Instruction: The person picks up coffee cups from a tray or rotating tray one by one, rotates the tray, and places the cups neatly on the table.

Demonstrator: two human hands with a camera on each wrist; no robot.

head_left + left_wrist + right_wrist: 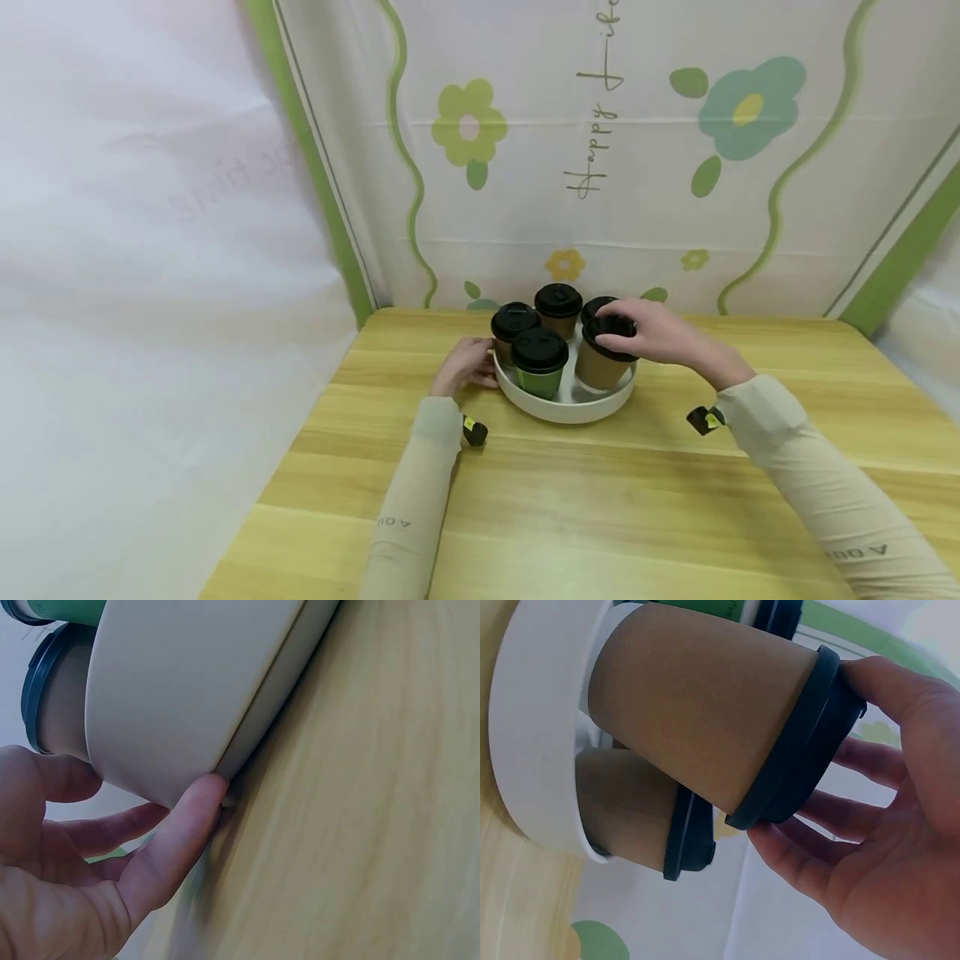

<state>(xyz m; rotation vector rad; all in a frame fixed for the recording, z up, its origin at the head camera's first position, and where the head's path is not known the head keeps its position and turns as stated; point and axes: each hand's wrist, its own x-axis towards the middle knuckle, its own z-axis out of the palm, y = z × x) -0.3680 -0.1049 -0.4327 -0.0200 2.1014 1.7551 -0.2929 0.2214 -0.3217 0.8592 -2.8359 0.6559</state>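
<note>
A round white tray (558,410) on the wooden table holds several lidded paper coffee cups. My right hand (656,333) grips the black lid (810,742) of a brown coffee cup (705,697) at the tray's right side, thumb and fingers on opposite edges. Whether that cup's bottom touches the tray cannot be told. Behind it stands another brown cup (630,802). At the left, my left hand (471,362) holds the tray's side, its thumb (184,825) low on the wall. A green cup (540,367) stands at the front left of the tray.
Two more black-lidded cups, one at left (516,321) and one at the back (558,302), share the tray. A printed white curtain (525,208) hangs behind the wooden table (570,517). Small black cameras are on both wrists.
</note>
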